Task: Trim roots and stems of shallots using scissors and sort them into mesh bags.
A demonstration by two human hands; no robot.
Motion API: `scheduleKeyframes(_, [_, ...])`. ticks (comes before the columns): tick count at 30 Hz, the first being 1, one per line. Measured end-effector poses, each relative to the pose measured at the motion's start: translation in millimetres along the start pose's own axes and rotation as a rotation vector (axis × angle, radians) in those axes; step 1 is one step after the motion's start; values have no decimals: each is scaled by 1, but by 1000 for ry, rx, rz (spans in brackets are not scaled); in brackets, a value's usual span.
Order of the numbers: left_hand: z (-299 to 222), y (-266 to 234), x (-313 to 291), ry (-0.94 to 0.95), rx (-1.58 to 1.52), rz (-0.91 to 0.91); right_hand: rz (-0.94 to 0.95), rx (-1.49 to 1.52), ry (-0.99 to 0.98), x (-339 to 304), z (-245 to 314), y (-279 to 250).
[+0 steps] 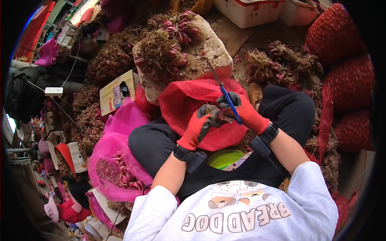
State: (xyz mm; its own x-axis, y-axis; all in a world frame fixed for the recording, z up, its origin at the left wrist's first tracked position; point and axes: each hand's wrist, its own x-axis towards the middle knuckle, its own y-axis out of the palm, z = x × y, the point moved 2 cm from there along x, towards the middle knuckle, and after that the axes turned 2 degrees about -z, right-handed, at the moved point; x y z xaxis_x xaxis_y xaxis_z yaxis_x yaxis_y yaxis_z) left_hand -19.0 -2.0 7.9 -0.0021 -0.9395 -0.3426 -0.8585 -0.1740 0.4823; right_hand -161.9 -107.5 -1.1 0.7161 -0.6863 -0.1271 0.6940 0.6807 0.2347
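My left hand point(200, 125), in a red glove with dark grey palm and fingers, is closed round a shallot bunch point(210, 108) with dry, stringy roots or stalks; the fingers hide much of it. Close beside it, my right hand point(240, 109), gloved alike, grips a blue-handled cutting tool point(228, 100). Its narrow metal blade points away from me; whether it is a knife or closed snips I cannot tell. Beneath both hands a red mesh bag point(183, 98) lies with its mouth spread between my legs. Beyond it, shallot bundles point(161, 54) rest on a dirty foam block point(215, 46).
At my left a pink mesh bag point(116, 140) holds loose shallots. A cardboard box point(117, 93) with small items on it stands behind. More shallot bundles point(277, 66) are heaped at right, near stacked full red mesh sacks point(348, 86). A green basin point(225, 159) sits between my legs.
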Motion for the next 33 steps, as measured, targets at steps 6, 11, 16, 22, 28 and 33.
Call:
scheduleKeyframes(6, [-5,-7,2,61,81,4,-19,166,147,4,4,-14])
scheduleKeyframes(11, [0,-4,8,178,155,-129,97,159,206,-4,-1,1])
scheduleKeyframes(16, [10,3,8,279,218,-166,-2,152,151,-7,-1,4])
scheduleKeyframes(22, [10,-2,9,207,541,-205,-33,445,329,-7,5,-7])
scheduleKeyframes(28, [2,-6,11,41,-303,32,-21,336,149,-1,11,-17])
scheduleKeyframes(33, [-1,-4,12,221,-116,-3,17,185,197,-8,18,-3])
